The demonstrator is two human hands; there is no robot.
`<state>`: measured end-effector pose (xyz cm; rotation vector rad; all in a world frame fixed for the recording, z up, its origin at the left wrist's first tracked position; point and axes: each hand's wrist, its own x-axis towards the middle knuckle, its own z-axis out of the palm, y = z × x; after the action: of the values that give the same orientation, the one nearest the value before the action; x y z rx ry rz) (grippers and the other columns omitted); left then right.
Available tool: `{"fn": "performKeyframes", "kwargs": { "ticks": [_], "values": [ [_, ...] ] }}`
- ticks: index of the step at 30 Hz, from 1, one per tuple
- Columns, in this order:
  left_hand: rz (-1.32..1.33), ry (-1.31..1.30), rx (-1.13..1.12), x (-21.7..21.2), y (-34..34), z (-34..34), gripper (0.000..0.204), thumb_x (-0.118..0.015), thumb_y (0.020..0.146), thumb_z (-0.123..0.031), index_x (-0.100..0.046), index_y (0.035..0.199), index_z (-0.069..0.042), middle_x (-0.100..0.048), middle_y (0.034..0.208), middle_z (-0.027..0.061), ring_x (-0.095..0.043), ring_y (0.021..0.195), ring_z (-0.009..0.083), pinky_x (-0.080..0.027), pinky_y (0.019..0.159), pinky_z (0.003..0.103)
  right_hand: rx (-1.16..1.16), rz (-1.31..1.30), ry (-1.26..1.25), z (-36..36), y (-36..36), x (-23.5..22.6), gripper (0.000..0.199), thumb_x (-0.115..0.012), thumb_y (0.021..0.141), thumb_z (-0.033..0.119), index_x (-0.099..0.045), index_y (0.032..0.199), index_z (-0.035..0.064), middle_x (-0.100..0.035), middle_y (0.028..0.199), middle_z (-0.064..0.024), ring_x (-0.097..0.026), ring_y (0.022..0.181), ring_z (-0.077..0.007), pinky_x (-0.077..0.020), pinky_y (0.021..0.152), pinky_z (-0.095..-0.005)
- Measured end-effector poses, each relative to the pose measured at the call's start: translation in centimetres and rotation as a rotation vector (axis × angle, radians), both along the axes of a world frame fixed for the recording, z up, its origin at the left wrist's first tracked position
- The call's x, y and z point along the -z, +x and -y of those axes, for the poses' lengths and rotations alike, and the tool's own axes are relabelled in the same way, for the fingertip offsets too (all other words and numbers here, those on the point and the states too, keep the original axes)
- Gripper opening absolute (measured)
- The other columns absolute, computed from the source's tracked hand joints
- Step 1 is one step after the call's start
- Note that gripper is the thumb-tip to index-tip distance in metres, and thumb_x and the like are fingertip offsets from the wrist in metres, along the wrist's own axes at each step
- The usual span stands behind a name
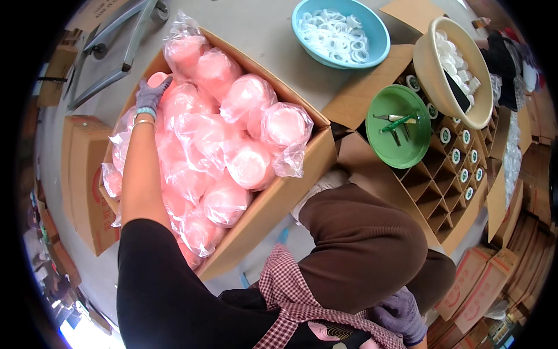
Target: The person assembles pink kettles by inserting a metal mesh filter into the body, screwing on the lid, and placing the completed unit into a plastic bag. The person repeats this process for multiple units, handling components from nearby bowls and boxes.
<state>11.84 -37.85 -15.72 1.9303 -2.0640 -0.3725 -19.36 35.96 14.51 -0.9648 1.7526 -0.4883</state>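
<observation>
My left hand [152, 96], in a grey-purple knit glove, reaches to the far left corner of a large open cardboard box [290, 186]. Its fingers and thumb close around a pink round container [157, 79], whose lower part is hidden. Beside it, the box is heaped with similar pink containers [251, 166], many wrapped in clear plastic bags. My right hand [401, 317], gloved alike, lies low beside my thigh at the lower right. Its fingers are mostly hidden, so whether it holds anything does not show.
A blue basin [382, 49] holds translucent rings. A cream basin [482, 119] with white pieces and a green bowl [383, 148] with hand tools rest on a divided carton [433, 215] containing white-capped items. A metal trolley frame [110, 81] and a closed carton [81, 174] stand left.
</observation>
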Motion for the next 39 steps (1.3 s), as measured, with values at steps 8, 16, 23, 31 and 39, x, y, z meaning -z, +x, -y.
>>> {"fn": "performKeyframes", "kwargs": {
  "ticks": [8,16,23,31,39],
  "values": [
    [-0.32,-0.221,0.042,-8.7,1.3,-1.6,0.078,-0.094,0.067,-0.04,-0.062,0.127,-0.002,-0.069,0.121,0.0157,-0.067,0.107,0.0267,-0.054,0.095,0.038,-0.053,-0.039,-0.065,0.2,-0.1,-1.1,0.022,-0.068,0.08,0.017,-0.073,0.1,0.0077,-0.069,0.108,-0.0105,-0.064,0.106,-0.0342,-0.0471,0.095,-0.044],
    [-0.29,-0.455,0.492,-39.4,0.5,-19.3,0.082,-0.09,0.077,-0.016,-0.045,0.143,0.001,-0.059,0.13,0.0183,-0.063,0.115,0.0253,-0.061,0.085,0.037,0.226,-0.32,-0.311,-1.8,1.3,-2.7,0.029,-0.071,0.073,0.006,-0.073,0.102,0.0055,-0.07,0.098,-0.0144,-0.066,0.092,-0.0324,-0.0523,0.086,-0.0405],
    [0.188,-0.079,1.415,-47.0,-12.5,-47.2,0.065,-0.075,0.086,-0.011,-0.046,0.144,-0.002,-0.06,0.134,0.0139,-0.062,0.121,0.0251,-0.046,0.107,0.042,0.181,-0.364,-1.137,2.0,3.5,-11.2,0.083,-0.093,0.069,0.027,-0.054,0.137,0.0026,-0.05,0.139,-0.0281,-0.058,0.118,-0.0391,-0.0507,0.099,-0.0466],
    [-0.78,0.456,1.482,-45.6,-12.8,-59.1,0.124,-0.103,0.048,-0.047,-0.041,0.146,0.0,-0.046,0.14,0.0146,-0.051,0.131,0.0279,-0.044,0.109,0.043,0.24,-0.519,-0.958,-9.0,3.9,-13.6,0.083,-0.095,0.063,0.02,-0.054,0.134,0.0104,-0.054,0.138,-0.0248,-0.057,0.128,-0.0419,-0.0527,0.105,-0.0457],
    [-0.279,0.35,2.014,-30.1,-11.8,-61.9,0.103,-0.071,0.073,-0.079,-0.057,0.136,0.002,-0.048,0.147,0.0259,-0.048,0.136,0.044,-0.038,0.114,0.052,1.584,0.125,-1.064,-17.0,1.5,-1.0,0.06,-0.077,0.093,0.036,-0.046,0.13,0.0,-0.059,0.122,-0.013,-0.06,0.109,-0.0192,-0.0528,0.096,-0.0346]
  ]
}}
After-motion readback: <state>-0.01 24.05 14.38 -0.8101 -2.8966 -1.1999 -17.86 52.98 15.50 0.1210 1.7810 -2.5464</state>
